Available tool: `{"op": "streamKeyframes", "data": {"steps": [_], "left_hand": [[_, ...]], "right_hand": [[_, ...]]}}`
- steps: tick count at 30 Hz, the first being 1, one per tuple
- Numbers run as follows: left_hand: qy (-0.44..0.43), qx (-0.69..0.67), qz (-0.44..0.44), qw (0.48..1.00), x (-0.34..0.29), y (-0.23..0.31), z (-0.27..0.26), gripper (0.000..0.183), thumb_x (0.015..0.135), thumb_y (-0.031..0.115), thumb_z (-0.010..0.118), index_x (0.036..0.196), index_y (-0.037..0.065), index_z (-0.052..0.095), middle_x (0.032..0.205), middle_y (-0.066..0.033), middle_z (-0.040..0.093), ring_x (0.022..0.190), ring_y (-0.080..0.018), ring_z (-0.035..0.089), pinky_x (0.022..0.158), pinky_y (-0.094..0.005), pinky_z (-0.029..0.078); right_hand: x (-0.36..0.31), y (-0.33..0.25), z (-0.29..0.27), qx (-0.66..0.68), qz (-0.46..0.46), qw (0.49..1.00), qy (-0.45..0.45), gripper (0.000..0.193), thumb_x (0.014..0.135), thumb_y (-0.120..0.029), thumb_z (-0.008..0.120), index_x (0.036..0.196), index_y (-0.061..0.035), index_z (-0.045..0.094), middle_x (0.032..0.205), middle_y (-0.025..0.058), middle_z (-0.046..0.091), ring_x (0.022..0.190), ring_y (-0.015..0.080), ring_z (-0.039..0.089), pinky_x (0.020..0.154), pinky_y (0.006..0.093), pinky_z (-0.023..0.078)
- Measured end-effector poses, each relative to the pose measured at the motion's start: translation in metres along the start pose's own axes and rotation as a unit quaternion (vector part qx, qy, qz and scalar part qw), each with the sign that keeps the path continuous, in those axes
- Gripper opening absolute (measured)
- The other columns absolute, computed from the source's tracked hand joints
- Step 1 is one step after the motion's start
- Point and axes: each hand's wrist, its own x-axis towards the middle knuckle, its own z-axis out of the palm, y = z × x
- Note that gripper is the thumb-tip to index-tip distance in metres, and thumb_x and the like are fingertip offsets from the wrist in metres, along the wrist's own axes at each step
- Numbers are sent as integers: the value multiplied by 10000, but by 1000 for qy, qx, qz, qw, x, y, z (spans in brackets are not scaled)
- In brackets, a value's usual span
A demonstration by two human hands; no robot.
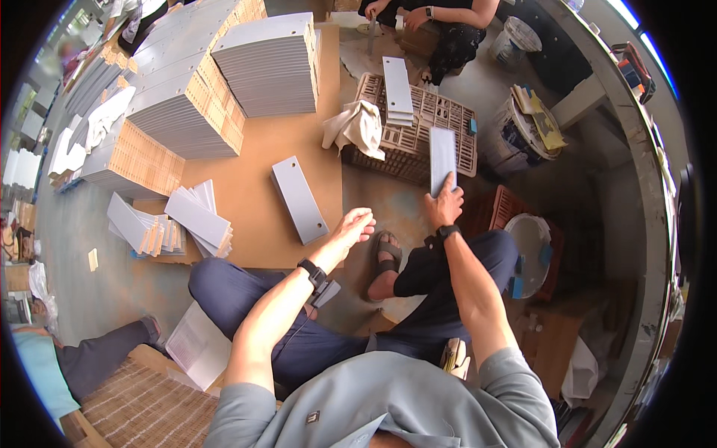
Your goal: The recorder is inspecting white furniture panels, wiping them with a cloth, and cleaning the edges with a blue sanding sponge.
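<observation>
A grey rectangular panel (442, 153) stands out ahead of my right hand (446, 204), which grips its near end with a finger laid along the face. The panel's far part is over the right edge of a brown plastic crate (465, 153). My left hand (354, 227) hovers empty, fingers loosely curled, just right of a single grey panel (299, 198) with two holes. That panel lies on a brown board (258, 250). On the crate rest a few more grey panels (398, 86) and a crumpled cream cloth (357, 128).
Tall stacks of grey panels (265, 63) fill the board's far left. Fanned loose panels (198, 216) lie nearer. Buckets (515, 131) and a white tub (529, 250) stand at right. Another person's hands (414, 16) are at the top; someone's leg (104, 355) is at lower left.
</observation>
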Motion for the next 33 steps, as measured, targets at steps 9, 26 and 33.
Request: {"op": "streamKeyframes", "data": {"steps": [9,26,33], "left_hand": [[125,-59,100,985,1,-3,-15,598,958,482,628,1343,55,466,1209,-86,599,1056,-192,594,898,-355,509],[613,1,219,759,-111,29,-290,490,1004,216,495,1396,-59,390,1323,-343,508,1253,-408,522,1033,-451,443],[607,116,-3,786,-144,27,-331,581,915,238,633,1391,-22,424,1366,-295,475,1280,-402,491,1049,-476,447]], "right_hand": [[-80,-65,12,73,-183,980,-9,962,741,-344,777,1537,-120,285,1300,273,471,1138,438,533,914,518,484],[-183,-166,93,193,-391,885,-164,665,858,-323,721,1403,-25,483,1341,233,490,1221,396,487,1028,470,424],[-197,-195,118,49,-318,933,-163,1107,684,-496,843,1505,-3,287,1424,195,430,1273,386,447,1007,502,433]]}}
